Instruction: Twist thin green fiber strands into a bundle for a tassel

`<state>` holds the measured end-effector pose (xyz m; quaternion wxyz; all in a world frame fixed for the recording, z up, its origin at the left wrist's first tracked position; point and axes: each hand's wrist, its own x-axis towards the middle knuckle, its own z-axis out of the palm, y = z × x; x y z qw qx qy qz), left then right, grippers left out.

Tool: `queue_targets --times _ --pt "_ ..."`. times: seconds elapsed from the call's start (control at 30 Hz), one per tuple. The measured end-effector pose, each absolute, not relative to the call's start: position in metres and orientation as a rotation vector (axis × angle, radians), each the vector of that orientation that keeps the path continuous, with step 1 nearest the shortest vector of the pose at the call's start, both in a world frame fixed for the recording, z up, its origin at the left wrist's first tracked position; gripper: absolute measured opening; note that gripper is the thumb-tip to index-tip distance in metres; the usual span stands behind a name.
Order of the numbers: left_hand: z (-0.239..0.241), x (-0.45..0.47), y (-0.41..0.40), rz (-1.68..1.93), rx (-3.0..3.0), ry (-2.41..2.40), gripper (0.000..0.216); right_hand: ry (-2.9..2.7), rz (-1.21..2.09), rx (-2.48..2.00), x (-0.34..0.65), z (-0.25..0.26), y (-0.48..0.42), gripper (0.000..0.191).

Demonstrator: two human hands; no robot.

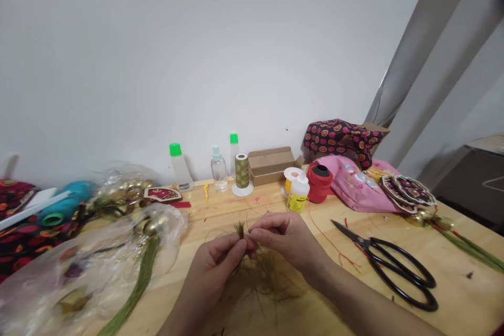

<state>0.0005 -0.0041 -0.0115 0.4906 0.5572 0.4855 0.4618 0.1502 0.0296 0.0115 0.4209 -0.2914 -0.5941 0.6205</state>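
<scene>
My left hand (222,260) pinches a bundle of olive-green threads (239,229), whose short ends stick up above the thumb and forefinger. Close beside it, my right hand (281,236) has its thumb and forefinger pressed together near the bundle; a fine thread seems to run there, but what lies between the fingertips is too small to make out. Beneath both hands, a loose tangle of thin threads (271,278) spreads over the wooden table (315,299). Black-handled scissors (389,268) lie to the right of my right forearm.
Behind my hands stand a glue bottle (298,194), a red thread spool (319,184), an olive thread spool (241,172), a clear bottle (219,170) and a cardboard box (271,165). Plastic bags and a green tassel (137,283) lie left. A pink bag (354,186) sits right.
</scene>
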Motion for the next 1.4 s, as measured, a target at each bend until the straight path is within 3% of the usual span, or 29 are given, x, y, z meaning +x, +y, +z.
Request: queue_targets --times 0.77,1.17,1.4 --pt "-0.011 0.005 -0.003 1.207 1.047 1.080 0.025 -1.246 1.620 -0.890 0.138 0.005 0.023 0.007" --pt "-0.011 0.008 -0.005 1.226 0.855 0.911 0.023 -1.204 1.689 -0.844 0.136 -0.002 0.021 0.014" --pt "-0.006 0.011 -0.006 1.191 0.863 0.864 0.023 -1.356 1.357 -0.933 0.138 0.006 0.022 0.011"
